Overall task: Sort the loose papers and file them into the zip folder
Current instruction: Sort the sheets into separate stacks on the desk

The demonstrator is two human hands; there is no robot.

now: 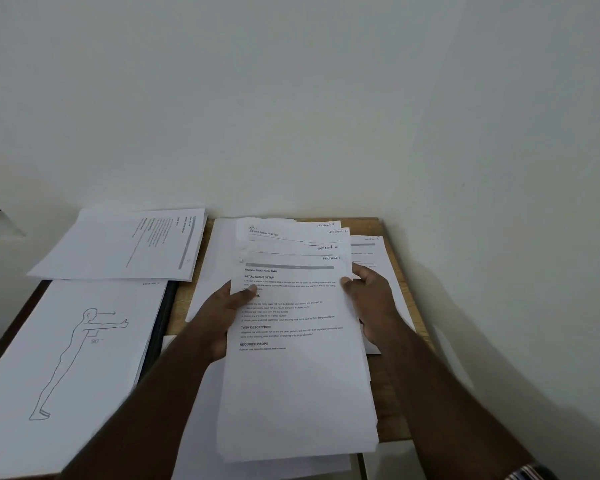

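Top sheet (291,341) — "Replace Sticky Roller Refill", "TASK DESCRIPTION", "REQUIRED PROPS"; figure drawing sheet (73,341) — "90".

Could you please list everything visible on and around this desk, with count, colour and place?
Held stack of printed white paper sheets: one stack, white, centre, fanned so handwritten section labels show at the top.
White sheet with an outline drawing of a standing figure: one, white, left foreground, lying on a dark folder edge.
Pile of printed white sheets turned sideways: one, white, back left.
Printed white sheets on the right: a few, white, under the held stack.
Brown wooden desk top: one, brown, beneath the papers.
Plain pale wall: one, off-white, behind.
Left hand: grips the stack's left edge.
Right hand: grips its right edge.
Striped wristband: one, right wrist.
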